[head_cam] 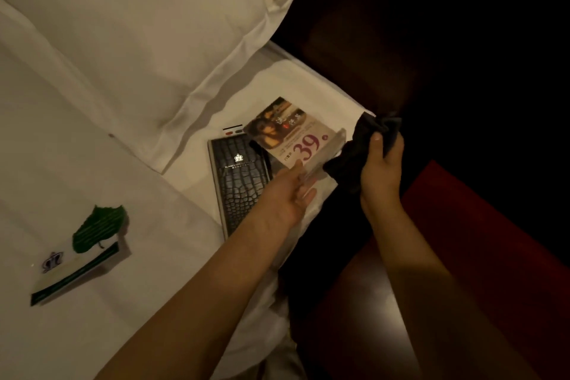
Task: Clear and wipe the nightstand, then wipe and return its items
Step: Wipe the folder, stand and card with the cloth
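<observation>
My left hand (290, 191) holds a clear acrylic sign stand (296, 136) by its lower edge, above the bed's right side; its card shows a photo and a large "39". My right hand (381, 163) is shut on a dark cloth (354, 151), which touches the stand's right edge. Under the stand lies a black crocodile-pattern folder (239, 182) with a small crown logo. A white remote (233, 129) peeks out beyond the folder. The dark wooden nightstand (370, 302) top shows at the lower right, dim and partly hidden by my right arm.
A leaf-shaped green card on a clear stand (89, 244) lies on the white sheet (92, 163) at the left. A large pillow (138, 31) fills the upper left. A red surface (493, 225) runs along the right; beyond it the room is dark.
</observation>
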`<action>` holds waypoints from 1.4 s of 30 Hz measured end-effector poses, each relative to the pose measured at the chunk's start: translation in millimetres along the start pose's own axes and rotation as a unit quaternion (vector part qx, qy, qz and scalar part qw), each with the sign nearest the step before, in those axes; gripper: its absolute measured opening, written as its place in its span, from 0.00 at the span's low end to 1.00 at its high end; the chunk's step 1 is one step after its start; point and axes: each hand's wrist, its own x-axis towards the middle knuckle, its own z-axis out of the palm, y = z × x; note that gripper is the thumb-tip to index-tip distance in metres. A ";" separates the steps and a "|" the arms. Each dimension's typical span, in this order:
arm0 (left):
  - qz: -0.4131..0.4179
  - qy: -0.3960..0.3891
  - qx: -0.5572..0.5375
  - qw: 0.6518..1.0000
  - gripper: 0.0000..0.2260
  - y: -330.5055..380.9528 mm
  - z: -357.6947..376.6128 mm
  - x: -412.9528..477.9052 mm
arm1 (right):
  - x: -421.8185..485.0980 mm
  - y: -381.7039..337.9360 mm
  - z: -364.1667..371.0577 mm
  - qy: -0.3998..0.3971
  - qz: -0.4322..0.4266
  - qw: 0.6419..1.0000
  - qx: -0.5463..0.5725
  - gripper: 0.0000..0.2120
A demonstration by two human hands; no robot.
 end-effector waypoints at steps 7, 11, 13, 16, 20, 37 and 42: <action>-0.001 -0.028 -0.041 0.999 0.18 -11.0 45.5 13.5 | -24.4 19.6 10.7 -0.062 -0.105 0.987 -0.103 0.21; 0.021 0.006 0.043 0.999 0.12 -11.4 40.3 24.5 | -0.9 16.6 7.5 -0.024 -0.066 0.991 -0.113 0.21; 0.012 0.020 0.090 0.996 0.05 -6.3 34.2 33.0 | 15.9 15.5 4.6 -0.037 -0.052 0.987 -0.146 0.21; 0.016 0.059 0.166 0.984 0.04 7.6 24.9 49.0 | 35.0 16.4 -4.1 -0.077 -0.061 0.977 -0.192 0.20; 0.069 0.084 0.209 0.972 0.10 23.1 16.2 68.2 | 48.0 16.0 -15.7 -0.108 -0.085 0.969 -0.204 0.19; 0.113 0.287 0.524 0.794 0.26 35.0 -133.7 37.0 | 5.8 11.5 46.9 -0.242 -0.187 0.903 -0.303 0.19; 0.088 0.223 0.454 0.858 0.26 30.2 -136.7 42.0 | -12.8 8.9 64.0 -0.287 -0.196 0.885 -0.309 0.20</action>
